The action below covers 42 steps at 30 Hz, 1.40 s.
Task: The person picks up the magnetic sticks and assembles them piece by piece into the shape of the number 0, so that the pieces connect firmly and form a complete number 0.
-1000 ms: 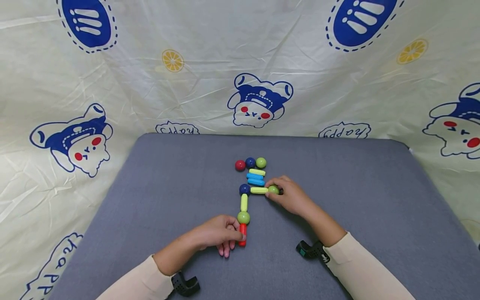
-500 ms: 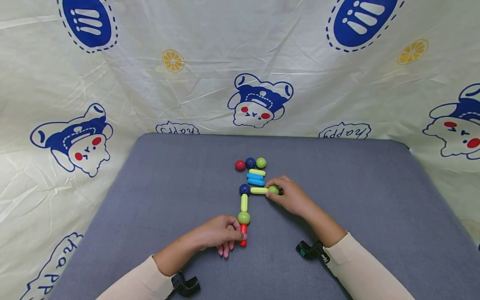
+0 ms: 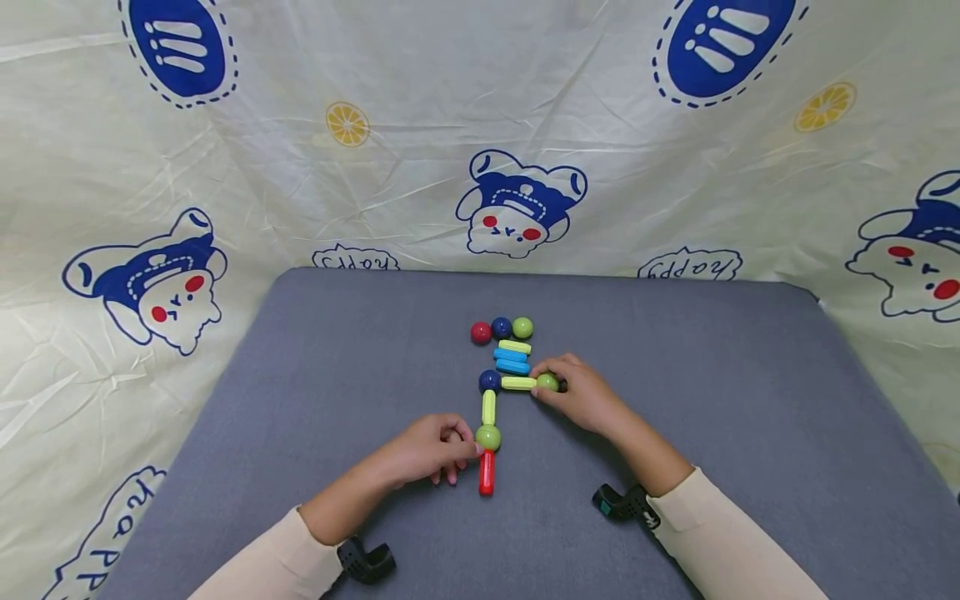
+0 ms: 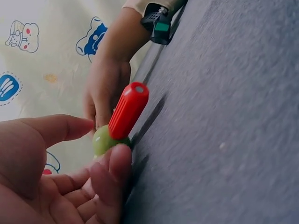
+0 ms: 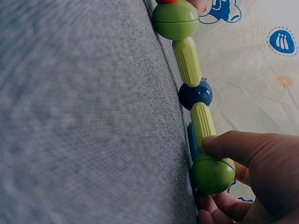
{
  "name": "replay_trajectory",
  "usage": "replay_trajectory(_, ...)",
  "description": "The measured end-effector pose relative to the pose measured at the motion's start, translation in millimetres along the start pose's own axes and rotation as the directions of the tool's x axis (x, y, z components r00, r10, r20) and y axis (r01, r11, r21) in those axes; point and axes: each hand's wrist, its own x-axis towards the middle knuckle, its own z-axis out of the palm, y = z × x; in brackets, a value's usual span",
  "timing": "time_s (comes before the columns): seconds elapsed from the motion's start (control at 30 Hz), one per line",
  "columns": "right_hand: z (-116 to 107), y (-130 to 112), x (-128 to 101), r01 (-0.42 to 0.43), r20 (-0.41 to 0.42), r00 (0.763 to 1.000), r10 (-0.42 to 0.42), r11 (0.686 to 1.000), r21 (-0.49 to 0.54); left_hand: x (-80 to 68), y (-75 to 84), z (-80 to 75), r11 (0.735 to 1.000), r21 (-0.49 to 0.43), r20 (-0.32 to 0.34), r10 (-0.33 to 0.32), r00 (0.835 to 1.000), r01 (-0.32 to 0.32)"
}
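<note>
The right hand (image 3: 581, 398) pinches a green ball (image 3: 547, 382), half hidden by its fingers, while the left hand (image 3: 427, 450) pinches another green ball (image 3: 487, 437) above the red stick (image 3: 487, 472).

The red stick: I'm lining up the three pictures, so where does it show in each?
Head: red stick low at centre, just below the green ball that the left hand touches.
Left wrist: red stick left of centre, slanting up from the green ball.
Right wrist: only a red sliver at the top edge, above the green ball.
Shared landmark: that green ball.
</note>
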Motion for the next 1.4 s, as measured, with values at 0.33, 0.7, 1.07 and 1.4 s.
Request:
replay_trajectory(0.33, 1.1, 0.9, 0.1, 0.001, -0.002, 1.0, -0.001, 1.0, 0.004, 10.5, 5.7, -19.3, 0.991, -0.001, -0.225, 0.133, 0.965, -0.137)
replay_trajectory(0.7, -0.6, 1.2, 0.3, 0.011, -0.013, 1.0, -0.011, 1.0, 0.007, 47.6, 19.2, -42.5, 0.969, 0.06, -0.398, 0.244, 0.885, -0.24)
replay_trajectory(1.07, 1.5, 3.6, 0.8, -0.006, -0.01, 1.0, 0.006, 1.0, 0.009, 83.8, 30.8, -48.5, 0.966, 0.156, -0.443, 0.255, 0.86, -0.206)
replay_trajectory(1.4, 1.9, 3.9, 1.3, 0.004, -0.011, 1.0, -0.004, 1.0, 0.003, 115.4, 23.8, -52.5, 0.968, 0.2, -0.438, 0.227, 0.87, -0.152)
